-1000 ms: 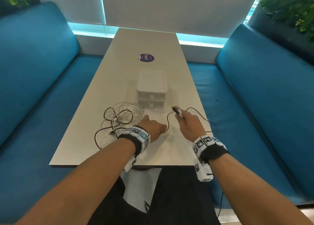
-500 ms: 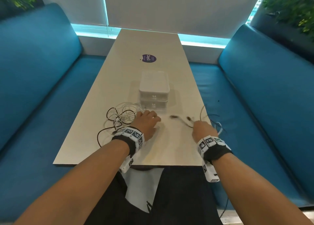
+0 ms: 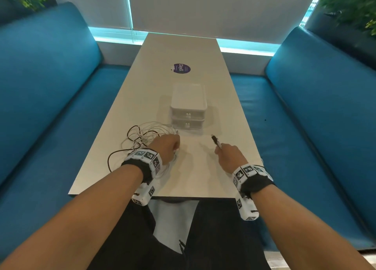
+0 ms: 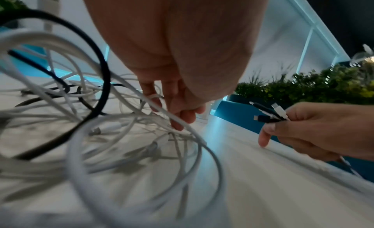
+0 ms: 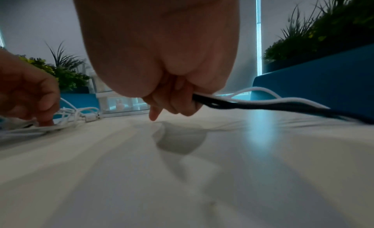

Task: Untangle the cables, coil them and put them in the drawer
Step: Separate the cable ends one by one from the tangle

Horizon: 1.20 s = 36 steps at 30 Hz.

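Observation:
A tangle of white and black cables (image 3: 142, 138) lies on the pale table (image 3: 183, 49), left of a white two-drawer unit (image 3: 188, 110) whose drawers are closed. My left hand (image 3: 175, 147) rests on the tangle's right side. Its fingertips (image 4: 178, 124) press a white cable (image 4: 188, 127) down. My right hand (image 3: 218, 148) grips several cable plug ends (image 3: 215, 141), black and white ones (image 4: 271, 114), just above the table. The held black and white cables (image 5: 263, 103) trail off to the right from my fist (image 5: 178, 101). In the right wrist view my left hand (image 5: 45, 119) shows at the left edge.
A purple round sticker (image 3: 181, 68) is stuck to the table beyond the drawer unit. Blue benches (image 3: 305, 117) run along both sides. Green plants (image 3: 354, 7) stand behind the bench backs. The table's near edge (image 3: 183, 196) is close to my wrists.
My right hand swung out toward the table's right edge with the plug ends, then came back toward the middle. The black cable loop at the right has left the tabletop. My left hand stays on the tangle.

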### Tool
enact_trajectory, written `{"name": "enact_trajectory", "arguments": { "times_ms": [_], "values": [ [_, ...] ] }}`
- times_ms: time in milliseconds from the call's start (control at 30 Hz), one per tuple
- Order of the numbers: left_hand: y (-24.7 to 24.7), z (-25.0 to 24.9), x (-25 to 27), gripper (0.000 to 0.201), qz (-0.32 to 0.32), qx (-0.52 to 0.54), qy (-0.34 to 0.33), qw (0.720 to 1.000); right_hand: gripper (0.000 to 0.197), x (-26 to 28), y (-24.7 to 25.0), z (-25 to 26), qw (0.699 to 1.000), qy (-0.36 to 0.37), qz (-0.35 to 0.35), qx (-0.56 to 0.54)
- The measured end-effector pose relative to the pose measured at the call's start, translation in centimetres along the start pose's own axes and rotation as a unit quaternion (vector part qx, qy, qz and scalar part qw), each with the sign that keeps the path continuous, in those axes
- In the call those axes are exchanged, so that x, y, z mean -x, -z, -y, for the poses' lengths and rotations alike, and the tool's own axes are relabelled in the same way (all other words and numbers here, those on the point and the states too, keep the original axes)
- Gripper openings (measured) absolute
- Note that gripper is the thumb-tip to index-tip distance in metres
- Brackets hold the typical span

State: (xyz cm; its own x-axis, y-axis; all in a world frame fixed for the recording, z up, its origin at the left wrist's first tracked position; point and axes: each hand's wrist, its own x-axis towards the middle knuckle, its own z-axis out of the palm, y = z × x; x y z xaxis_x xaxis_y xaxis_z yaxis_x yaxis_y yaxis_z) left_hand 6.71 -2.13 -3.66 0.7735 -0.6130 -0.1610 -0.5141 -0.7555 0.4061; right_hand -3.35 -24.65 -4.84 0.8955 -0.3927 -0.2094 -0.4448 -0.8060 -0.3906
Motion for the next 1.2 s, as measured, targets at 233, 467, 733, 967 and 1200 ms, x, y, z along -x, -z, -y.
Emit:
{"name": "enact_trajectory", "arguments": {
  "times_ms": [233, 467, 733, 967, 1200],
  "values": [
    [0.3, 0.8, -0.1, 0.022, -0.093, 0.042, 0.037, 0.994, 0.031, 0.6, 0.0, 1.8, 0.994, 0.012, 0.051, -0.099],
    [-0.8, 0.8, -0.4, 0.029, -0.026, -0.052, 0.045, 0.997, 0.032, 0.8, -0.8, 2.9, 0.991, 0.011, 0.084, -0.099],
    [-0.5, 1.3, -0.2, 0.042, -0.031, -0.086, 0.105, 0.99, 0.035, 1.1, -1.4, 3.7, 0.99, 0.032, 0.076, -0.116],
    [-0.9, 1.6, 0.1, 0.012, -0.019, -0.022, 0.064, 0.998, 0.033, 0.9, -2.1, 4.6, 0.988, 0.048, 0.084, -0.117],
    [-0.4, 0.2, 0.2, 0.008, -0.086, 0.106, 0.026, 0.99, 0.033, 0.7, -1.6, 5.0, 0.98, 0.104, 0.055, -0.16]
  ]
}}
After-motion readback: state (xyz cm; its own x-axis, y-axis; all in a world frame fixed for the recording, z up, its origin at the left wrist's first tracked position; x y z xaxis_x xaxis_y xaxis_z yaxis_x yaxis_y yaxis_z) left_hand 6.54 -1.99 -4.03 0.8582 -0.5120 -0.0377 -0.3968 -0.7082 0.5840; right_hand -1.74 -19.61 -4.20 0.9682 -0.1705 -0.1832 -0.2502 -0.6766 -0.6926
